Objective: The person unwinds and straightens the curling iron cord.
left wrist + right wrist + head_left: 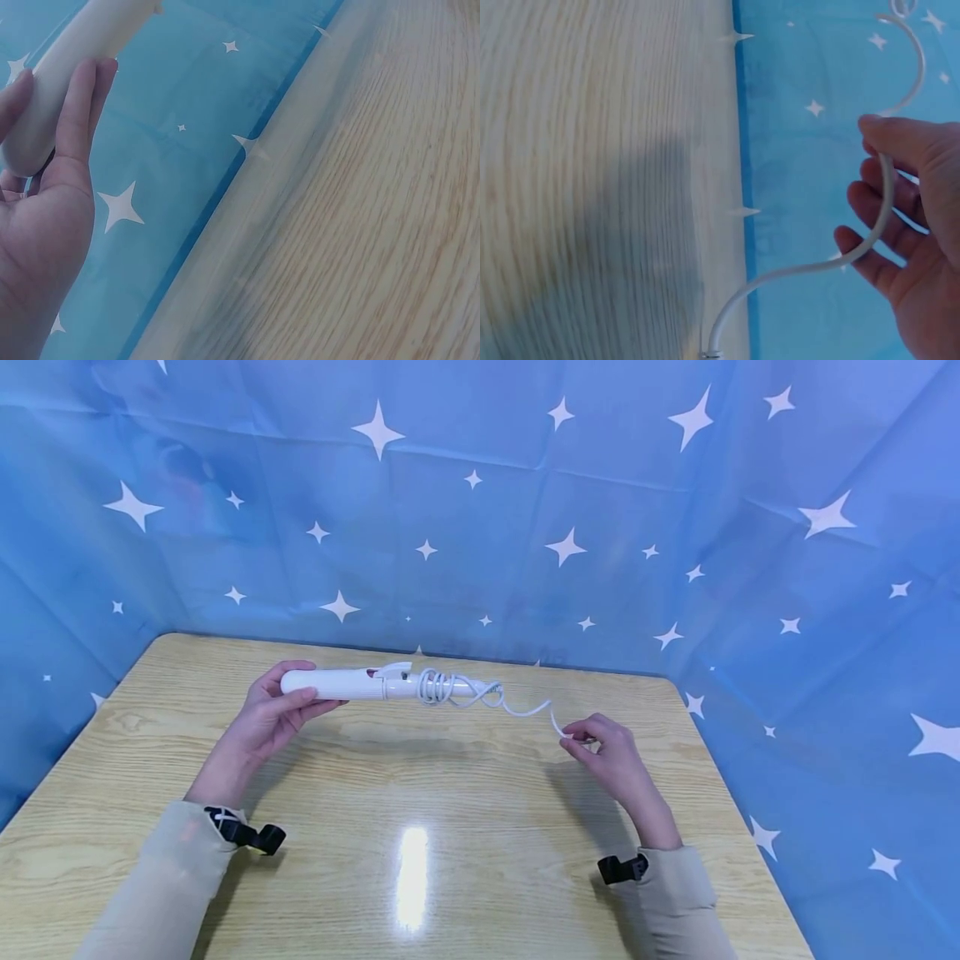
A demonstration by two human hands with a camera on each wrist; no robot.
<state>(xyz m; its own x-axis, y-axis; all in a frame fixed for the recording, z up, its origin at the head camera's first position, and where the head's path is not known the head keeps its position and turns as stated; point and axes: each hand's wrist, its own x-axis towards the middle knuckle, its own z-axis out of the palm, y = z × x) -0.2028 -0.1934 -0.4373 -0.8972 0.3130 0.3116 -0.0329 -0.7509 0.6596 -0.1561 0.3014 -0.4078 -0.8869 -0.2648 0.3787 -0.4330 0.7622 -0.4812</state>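
A white curling iron is held up level above the table, its clip lever facing upward. My left hand grips it by the rounded handle end; the left wrist view shows thumb and fingers around the handle. White cord winds in several loops around the barrel, and a loose length runs off to the right. My right hand pinches that length between thumb and fingers. In the right wrist view the cord crosses the palm side and trails down out of frame.
Beneath the hands lies a wood-grain table with a bright light reflection. A blue cloth with white stars hangs behind it and along the sides. Black wrist cameras sit on both sleeves.
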